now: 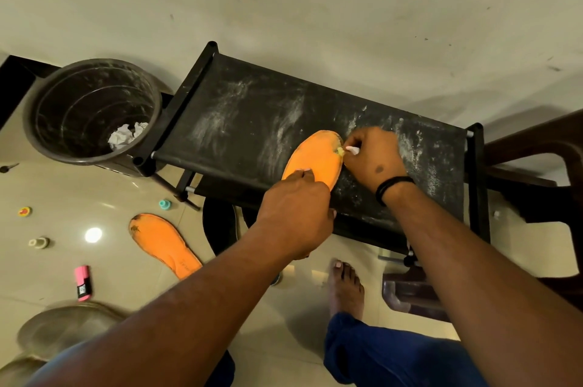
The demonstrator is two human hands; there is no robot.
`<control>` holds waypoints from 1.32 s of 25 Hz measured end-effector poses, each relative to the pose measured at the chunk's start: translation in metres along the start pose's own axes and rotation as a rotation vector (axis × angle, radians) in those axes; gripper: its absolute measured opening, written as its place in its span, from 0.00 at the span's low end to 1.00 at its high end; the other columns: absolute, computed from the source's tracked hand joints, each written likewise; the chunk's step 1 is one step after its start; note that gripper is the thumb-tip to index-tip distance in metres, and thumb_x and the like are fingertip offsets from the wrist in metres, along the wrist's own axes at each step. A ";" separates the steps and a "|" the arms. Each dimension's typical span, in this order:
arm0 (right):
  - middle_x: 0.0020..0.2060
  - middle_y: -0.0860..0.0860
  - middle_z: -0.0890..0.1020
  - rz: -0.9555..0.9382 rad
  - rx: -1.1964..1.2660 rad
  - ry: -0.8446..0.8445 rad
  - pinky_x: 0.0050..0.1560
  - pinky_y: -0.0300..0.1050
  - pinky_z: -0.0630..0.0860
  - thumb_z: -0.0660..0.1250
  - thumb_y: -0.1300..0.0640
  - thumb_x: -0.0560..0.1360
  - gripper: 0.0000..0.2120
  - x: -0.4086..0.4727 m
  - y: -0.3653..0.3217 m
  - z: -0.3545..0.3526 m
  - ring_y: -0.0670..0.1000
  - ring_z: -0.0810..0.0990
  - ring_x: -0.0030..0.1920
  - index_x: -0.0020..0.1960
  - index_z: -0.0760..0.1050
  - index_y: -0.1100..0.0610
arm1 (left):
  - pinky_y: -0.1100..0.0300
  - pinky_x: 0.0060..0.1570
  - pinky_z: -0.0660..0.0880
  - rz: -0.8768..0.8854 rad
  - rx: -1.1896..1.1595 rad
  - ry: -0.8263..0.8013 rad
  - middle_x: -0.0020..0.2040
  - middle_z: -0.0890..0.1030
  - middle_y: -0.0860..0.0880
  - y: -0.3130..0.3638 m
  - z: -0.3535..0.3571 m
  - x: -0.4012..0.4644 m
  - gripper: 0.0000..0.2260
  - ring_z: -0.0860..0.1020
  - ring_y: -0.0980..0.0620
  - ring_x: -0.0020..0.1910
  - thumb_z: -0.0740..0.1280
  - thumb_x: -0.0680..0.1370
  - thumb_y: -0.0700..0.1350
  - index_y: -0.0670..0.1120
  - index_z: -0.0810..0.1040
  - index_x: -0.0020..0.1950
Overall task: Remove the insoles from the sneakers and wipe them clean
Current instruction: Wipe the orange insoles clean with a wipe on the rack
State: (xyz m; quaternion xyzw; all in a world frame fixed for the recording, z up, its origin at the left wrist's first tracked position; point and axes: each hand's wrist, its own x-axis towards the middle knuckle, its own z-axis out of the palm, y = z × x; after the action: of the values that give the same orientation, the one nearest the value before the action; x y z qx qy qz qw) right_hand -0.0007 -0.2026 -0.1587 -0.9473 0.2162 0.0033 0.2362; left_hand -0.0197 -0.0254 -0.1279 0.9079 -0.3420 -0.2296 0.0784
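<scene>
Head view, insole in hand: an orange insole [315,157] is laid flat on the dusty black rack top [239,109], near its front edge.
Left hand: the left hand [296,216] is pressed onto the near end of the insole, fingertips bent down on it to pin it; the fingers are partly hidden, so their spread cannot be told.
Right hand: the right hand [373,154] is curled at the far tip of the insole, a small white-and-yellowish wad [348,151] pinched between thumb and fingers.
Second insole: another orange insole [164,244] is left on the floor [110,184], left of the rack, well apart.
Bin: crumpled paper [124,134] is seen inside the dark bin [91,112], far left.
Step judged: wiping of the toe end is in hand.
Next move: a steady hold is called for while the wad is drawn along the surface toward the heel.
</scene>
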 end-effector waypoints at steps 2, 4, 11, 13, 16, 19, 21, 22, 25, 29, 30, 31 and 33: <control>0.39 0.53 0.84 -0.076 0.059 -0.038 0.45 0.43 0.78 0.69 0.66 0.69 0.05 -0.007 -0.010 0.000 0.50 0.81 0.41 0.40 0.83 0.59 | 0.49 0.66 0.70 0.019 0.005 0.022 0.75 0.68 0.42 -0.001 0.004 -0.001 0.19 0.69 0.43 0.71 0.61 0.81 0.55 0.45 0.73 0.68; 0.39 0.51 0.85 -0.190 0.056 -0.146 0.45 0.42 0.78 0.70 0.64 0.70 0.05 -0.014 -0.024 0.006 0.49 0.81 0.41 0.41 0.84 0.59 | 0.49 0.66 0.69 0.046 0.016 0.051 0.75 0.68 0.43 -0.003 0.008 0.001 0.21 0.68 0.44 0.71 0.62 0.81 0.54 0.46 0.71 0.71; 0.43 0.56 0.84 -0.122 -0.101 -0.026 0.48 0.46 0.79 0.67 0.63 0.72 0.06 0.004 -0.016 0.020 0.56 0.81 0.45 0.45 0.82 0.59 | 0.47 0.72 0.63 0.039 0.066 -0.004 0.80 0.60 0.42 -0.004 0.007 0.004 0.27 0.61 0.43 0.77 0.60 0.82 0.56 0.43 0.64 0.77; 0.44 0.55 0.85 -0.133 -0.073 -0.014 0.49 0.45 0.78 0.67 0.63 0.72 0.06 0.003 -0.019 0.019 0.54 0.82 0.45 0.45 0.83 0.59 | 0.47 0.72 0.63 0.042 0.060 -0.005 0.79 0.60 0.42 -0.004 0.008 0.002 0.26 0.61 0.43 0.77 0.60 0.82 0.56 0.44 0.64 0.77; 0.42 0.52 0.85 -0.273 0.021 -0.109 0.48 0.43 0.77 0.68 0.64 0.71 0.06 -0.009 -0.031 0.021 0.50 0.81 0.42 0.42 0.84 0.59 | 0.49 0.67 0.69 0.050 0.032 0.041 0.73 0.70 0.45 -0.006 0.010 0.001 0.21 0.68 0.45 0.70 0.62 0.80 0.56 0.48 0.72 0.70; 0.44 0.53 0.85 -0.274 -0.037 -0.114 0.52 0.46 0.78 0.67 0.63 0.72 0.07 0.001 -0.028 0.026 0.52 0.81 0.45 0.45 0.83 0.58 | 0.48 0.68 0.67 0.038 0.017 0.031 0.75 0.68 0.45 -0.005 0.010 0.002 0.24 0.66 0.44 0.72 0.62 0.80 0.56 0.47 0.70 0.73; 0.46 0.54 0.85 -0.176 -0.086 -0.059 0.52 0.45 0.78 0.67 0.63 0.72 0.08 0.013 -0.020 0.023 0.54 0.82 0.48 0.48 0.83 0.58 | 0.47 0.72 0.64 0.027 0.044 0.004 0.79 0.61 0.43 -0.003 0.009 0.003 0.26 0.62 0.43 0.76 0.61 0.81 0.56 0.45 0.66 0.76; 0.46 0.55 0.85 -0.140 -0.086 -0.019 0.51 0.44 0.78 0.67 0.63 0.72 0.08 0.017 -0.018 0.022 0.54 0.82 0.48 0.47 0.83 0.58 | 0.47 0.72 0.63 0.024 0.052 0.003 0.79 0.60 0.42 -0.003 0.009 0.003 0.27 0.61 0.43 0.77 0.61 0.81 0.56 0.44 0.65 0.76; 0.44 0.53 0.85 -0.195 -0.020 -0.031 0.46 0.37 0.75 0.67 0.63 0.71 0.07 0.010 -0.031 0.024 0.51 0.82 0.44 0.45 0.83 0.57 | 0.48 0.70 0.66 0.040 0.027 0.017 0.75 0.68 0.44 -0.004 0.009 0.000 0.23 0.65 0.44 0.73 0.62 0.81 0.55 0.46 0.70 0.72; 0.44 0.53 0.85 -0.319 -0.058 -0.175 0.47 0.42 0.75 0.66 0.63 0.73 0.07 0.005 -0.041 0.032 0.53 0.81 0.45 0.45 0.82 0.57 | 0.50 0.64 0.70 0.048 0.004 0.042 0.65 0.77 0.47 -0.005 0.008 0.000 0.17 0.71 0.46 0.66 0.62 0.80 0.55 0.48 0.76 0.64; 0.46 0.54 0.85 -0.257 -0.069 -0.127 0.48 0.42 0.75 0.65 0.63 0.73 0.08 0.012 -0.035 0.031 0.54 0.81 0.46 0.46 0.82 0.57 | 0.49 0.67 0.69 0.042 0.004 0.022 0.70 0.73 0.45 -0.005 0.007 0.001 0.19 0.69 0.45 0.69 0.62 0.80 0.55 0.47 0.74 0.68; 0.47 0.54 0.85 -0.176 -0.085 -0.074 0.48 0.42 0.75 0.65 0.63 0.73 0.08 0.018 -0.027 0.028 0.54 0.82 0.47 0.47 0.82 0.56 | 0.47 0.69 0.67 0.035 0.013 -0.003 0.75 0.67 0.43 -0.005 0.007 0.002 0.23 0.66 0.44 0.73 0.62 0.81 0.55 0.46 0.70 0.72; 0.47 0.55 0.85 -0.055 -0.099 0.003 0.49 0.43 0.78 0.65 0.63 0.74 0.08 0.023 -0.015 0.022 0.55 0.82 0.47 0.48 0.83 0.56 | 0.46 0.72 0.64 0.026 0.043 -0.042 0.79 0.60 0.42 -0.005 0.007 0.003 0.26 0.61 0.43 0.77 0.61 0.81 0.56 0.44 0.65 0.76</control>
State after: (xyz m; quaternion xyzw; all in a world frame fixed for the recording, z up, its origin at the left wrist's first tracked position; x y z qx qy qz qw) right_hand 0.0288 -0.1898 -0.1742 -0.9634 0.1902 0.0061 0.1887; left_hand -0.0182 -0.0237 -0.1363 0.8998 -0.3603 -0.2400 0.0547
